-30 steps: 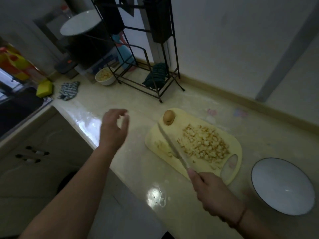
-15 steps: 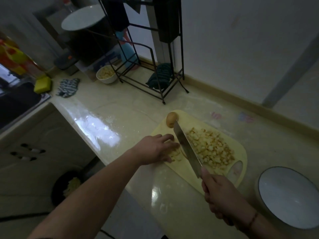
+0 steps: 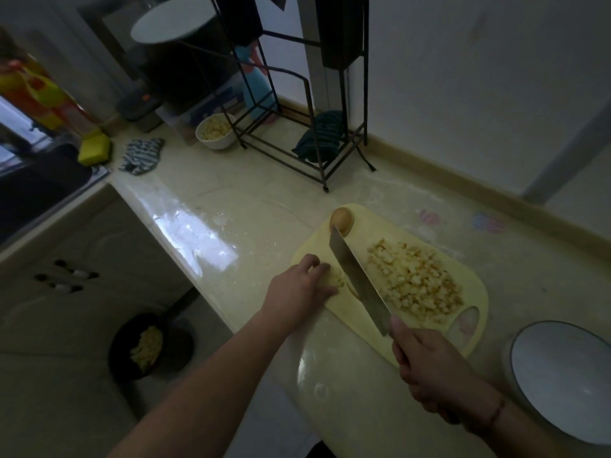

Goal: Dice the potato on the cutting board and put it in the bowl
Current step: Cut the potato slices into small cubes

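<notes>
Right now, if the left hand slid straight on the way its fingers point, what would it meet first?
Probably the few pale potato bits at the left hand's fingertips, then the steel knife blade just beyond, over the yellow plastic cutting board; depth is unclear.

Head-worn camera looks steeply down, close over the counter (image 3: 264,206).

One pale yellow plastic cutting board (image 3: 476,342), one steel knife (image 3: 358,280), one brown potato end (image 3: 342,219), one heap of potato dice (image 3: 413,282), two white bowls (image 3: 562,381) (image 3: 216,132), one black wire rack (image 3: 297,127), two hands (image 3: 297,289) (image 3: 433,368).
</notes>
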A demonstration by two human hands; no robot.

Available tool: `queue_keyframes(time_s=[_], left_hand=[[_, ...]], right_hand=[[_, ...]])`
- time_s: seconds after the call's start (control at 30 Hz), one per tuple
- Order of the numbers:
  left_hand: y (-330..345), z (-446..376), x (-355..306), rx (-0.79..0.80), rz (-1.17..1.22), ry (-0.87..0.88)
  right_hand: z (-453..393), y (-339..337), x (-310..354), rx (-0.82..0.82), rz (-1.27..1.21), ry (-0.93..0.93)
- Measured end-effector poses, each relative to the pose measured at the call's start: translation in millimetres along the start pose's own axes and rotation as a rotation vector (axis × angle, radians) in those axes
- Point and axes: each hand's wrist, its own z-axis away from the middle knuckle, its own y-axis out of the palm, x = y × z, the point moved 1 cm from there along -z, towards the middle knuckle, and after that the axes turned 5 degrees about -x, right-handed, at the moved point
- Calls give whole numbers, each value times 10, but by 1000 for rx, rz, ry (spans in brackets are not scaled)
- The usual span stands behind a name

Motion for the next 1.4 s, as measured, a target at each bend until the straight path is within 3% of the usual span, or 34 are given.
queue_keyframes(time_s=[0.1,0.17,0.27,0.43,0.87,1.17,1.4], left_hand=[[-95,50,57,-240,16,79],[-63,104,93,-379,41,294],[-16,139,50,-432,42,503],[7,94,-52,-501,8,526],[4,143,-107,-484,-94,486],[91,183,-12,-322,-3,474],[102,163,-83,-235,17,367]], right_hand=[[-28,-37,27,19,28,14],[-29,-36,58,43,7,33],[-4,-7,125,92,-30,53],[18,16,168,127,-33,39],[-4,-24,121,55,-16,18],[-78,-42,30,13,-6,15],[-98,-25,-24,6,14,5]])
